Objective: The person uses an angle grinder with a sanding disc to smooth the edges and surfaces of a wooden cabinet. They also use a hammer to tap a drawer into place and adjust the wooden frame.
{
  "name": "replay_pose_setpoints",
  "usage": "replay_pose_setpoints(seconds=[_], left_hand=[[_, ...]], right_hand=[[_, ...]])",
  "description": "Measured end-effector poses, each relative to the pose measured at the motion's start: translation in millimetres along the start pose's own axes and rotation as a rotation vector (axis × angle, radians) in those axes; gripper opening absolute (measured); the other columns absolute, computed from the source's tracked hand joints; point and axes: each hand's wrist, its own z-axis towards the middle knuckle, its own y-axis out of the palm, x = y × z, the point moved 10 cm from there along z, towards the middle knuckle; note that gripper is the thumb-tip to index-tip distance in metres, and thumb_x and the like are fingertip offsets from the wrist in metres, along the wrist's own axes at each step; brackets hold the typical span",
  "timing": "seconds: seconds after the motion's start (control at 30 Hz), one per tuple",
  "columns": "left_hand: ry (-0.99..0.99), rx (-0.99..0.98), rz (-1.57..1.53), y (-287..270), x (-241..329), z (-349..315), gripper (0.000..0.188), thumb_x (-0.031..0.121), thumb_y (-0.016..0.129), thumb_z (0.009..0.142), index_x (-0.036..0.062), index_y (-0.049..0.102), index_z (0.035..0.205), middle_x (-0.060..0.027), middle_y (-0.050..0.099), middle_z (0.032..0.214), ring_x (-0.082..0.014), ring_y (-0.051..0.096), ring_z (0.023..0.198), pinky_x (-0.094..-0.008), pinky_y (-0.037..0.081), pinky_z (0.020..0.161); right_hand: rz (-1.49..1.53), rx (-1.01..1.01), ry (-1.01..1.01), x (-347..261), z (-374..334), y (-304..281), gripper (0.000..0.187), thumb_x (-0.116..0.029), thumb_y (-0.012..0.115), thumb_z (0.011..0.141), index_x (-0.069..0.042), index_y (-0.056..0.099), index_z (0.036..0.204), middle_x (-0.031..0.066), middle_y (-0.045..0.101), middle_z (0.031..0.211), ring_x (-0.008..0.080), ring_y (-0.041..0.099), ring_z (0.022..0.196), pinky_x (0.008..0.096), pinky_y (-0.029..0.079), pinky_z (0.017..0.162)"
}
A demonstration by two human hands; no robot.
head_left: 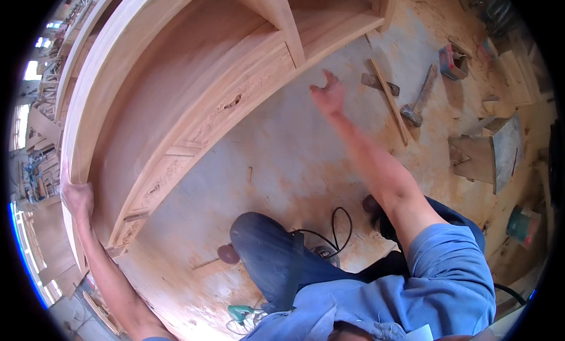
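A large unfinished wooden cabinet [200,64] with open compartments and carved panels along its lower rail fills the upper left. My left hand [77,197] is wrapped round its pale outer edge at the far left. Out in front of me, my right hand [328,95] hangs in the air just short of the cabinet's near rail, thumb and fingers apart with nothing between them. A carved rail panel [235,100] lies to the left of that hand.
On the dusty floor at right lie a hammer [413,112], a thin wooden strip [388,100] and a dark flat block [372,81]. Farther right stand a red box [453,62] and a wooden stool-like piece [477,152]. A black cable [336,229] loops between my legs; a green tool [240,313] lies below.
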Motion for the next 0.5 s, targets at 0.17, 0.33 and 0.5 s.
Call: replay_pose_setpoints(seconds=[0.17,0.33,0.5], left_hand=[[0.137,0.106,0.037,-2.3,46.0,-2.0,0.066,0.001,0.066,0.077,0.0002,0.053,0.142,-0.0212,0.058,0.141,-0.0362,0.055,0.132,-0.0416,0.044,0.111],[0.177,0.124,0.223,-33.1,14.9,-58.2,0.065,-0.001,0.066,0.076,0.0001,0.055,0.140,-0.0219,0.057,0.143,-0.0362,0.054,0.133,-0.0428,0.043,0.112],[0.149,0.181,0.140,-4.1,67.5,-37.4,0.064,-0.003,0.065,0.074,-0.0004,0.057,0.137,-0.0214,0.057,0.142,-0.0355,0.054,0.133,-0.0425,0.044,0.112]], right_hand=[[0.633,-0.193,0.288,65.3,-9.1,87.5,0.052,-0.023,0.075,0.079,0.000,0.061,0.123,0.0172,0.067,0.115,0.0293,0.065,0.103,0.0404,0.052,0.089],[0.329,-0.554,0.235,-50.7,-87.1,148.1,0.036,-0.016,0.073,0.085,0.003,0.063,0.115,0.0150,0.069,0.108,0.0195,0.068,0.093,0.0305,0.054,0.073],[1.215,-0.863,0.163,-48.1,-98.2,142.6,0.027,-0.010,0.068,0.090,0.001,0.062,0.114,0.0118,0.067,0.110,0.0205,0.067,0.094,0.0309,0.054,0.078]])
